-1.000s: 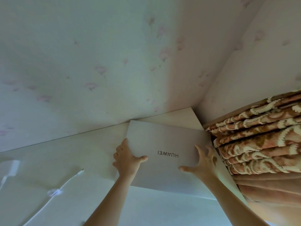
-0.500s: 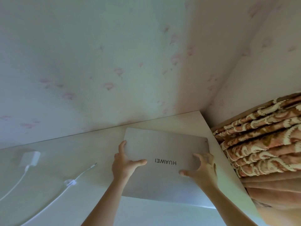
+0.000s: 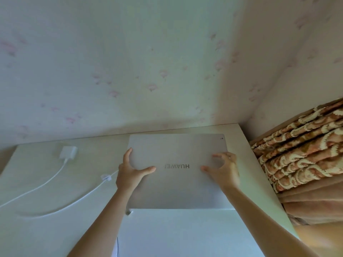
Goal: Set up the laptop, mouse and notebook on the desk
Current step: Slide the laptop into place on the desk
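Observation:
A closed silver laptop (image 3: 176, 188) with an upside-down HUAWEI logo lies on the white desk (image 3: 46, 184), near the back right corner, its far edge close to the wall. My left hand (image 3: 132, 170) grips its left edge, thumb on the lid. My right hand (image 3: 223, 169) holds its right side, with curled fingers and thumb on the lid. The laptop's near edge overlaps a large white flat sheet or board (image 3: 185, 234). No mouse is in view, and I cannot tell whether the white sheet is the notebook.
A white charger brick (image 3: 67, 153) lies at the back left of the desk, and its cable (image 3: 55, 178) loops towards the laptop's left side. A patterned brown curtain (image 3: 306, 158) hangs just past the desk's right edge. Flowered wallpaper rises behind.
The laptop has turned from a slant to square with the back wall, both hands still on it. More of the desk's left side, with the charger, has come into view.

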A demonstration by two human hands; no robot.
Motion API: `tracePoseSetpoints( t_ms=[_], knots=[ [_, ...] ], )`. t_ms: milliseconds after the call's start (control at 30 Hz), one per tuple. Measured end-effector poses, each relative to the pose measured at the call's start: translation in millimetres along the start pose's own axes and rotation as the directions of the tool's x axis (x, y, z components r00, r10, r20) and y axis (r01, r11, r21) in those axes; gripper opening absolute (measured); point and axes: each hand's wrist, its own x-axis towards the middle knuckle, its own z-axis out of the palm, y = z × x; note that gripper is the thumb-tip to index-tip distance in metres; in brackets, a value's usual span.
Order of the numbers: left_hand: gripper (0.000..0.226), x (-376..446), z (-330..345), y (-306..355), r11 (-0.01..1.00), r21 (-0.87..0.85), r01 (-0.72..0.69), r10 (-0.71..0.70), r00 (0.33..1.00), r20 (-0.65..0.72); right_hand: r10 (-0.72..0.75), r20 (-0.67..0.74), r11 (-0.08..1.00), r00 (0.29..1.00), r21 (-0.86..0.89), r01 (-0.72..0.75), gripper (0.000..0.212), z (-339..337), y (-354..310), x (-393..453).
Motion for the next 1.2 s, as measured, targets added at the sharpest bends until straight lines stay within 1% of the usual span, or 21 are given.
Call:
tracePoseSetpoints(
  t_ms=[167,300,467,567,733,900,1067,1200],
  knots=[
    [0.117,-35.8,-51.5,-20.5,0.999,-0.045,0.007,-0.012,0.995,-0.103,-0.123,0.062,0.992,0.99,0.011,0.123,0.055,13.4,-28.9,-29.5],
    [0.115,-76.4,-99.0,-49.4,0.999,-0.018,0.04,-0.043,0.978,-0.204,-0.212,0.14,0.977,0.967,0.003,0.214,0.055,31.1,-49.0,-71.0],
    [0.117,-131.1,-159.6,-94.9,0.997,-0.038,0.069,-0.077,0.951,-0.298,-0.282,0.23,0.959,0.932,0.035,0.281,0.053,60.1,-68.6,-131.5],
    [0.118,-159.3,-195.2,-125.4,0.994,-0.046,0.094,-0.104,0.938,-0.331,-0.324,0.267,0.945,0.908,0.051,0.322,0.053,80.4,-82.3,-169.0],
    [0.118,-187.4,-253.2,-177.8,0.99,-0.051,0.133,-0.142,0.927,-0.348,-0.345,0.308,0.938,0.887,0.093,0.333,0.051,120.6,-104.1,-233.0],
    [0.119,-185.3,-310.7,-229.2,0.994,-0.021,0.11,-0.111,0.933,-0.343,-0.324,0.323,0.946,0.889,0.094,0.311,0.052,164.5,-123.2,-293.2],
    [0.123,-167.1,-356.8,-286.0,0.989,0.029,0.148,-0.135,0.953,-0.272,-0.266,0.3,0.964,0.916,0.059,0.26,0.051,214.4,-135.3,-348.7],
    [0.122,-150.3,-371.2,-328.3,0.987,0.077,0.142,-0.124,0.971,-0.205,-0.183,0.292,0.982,0.939,0.017,0.187,0.049,249.1,-132.7,-378.3]
  ],
)
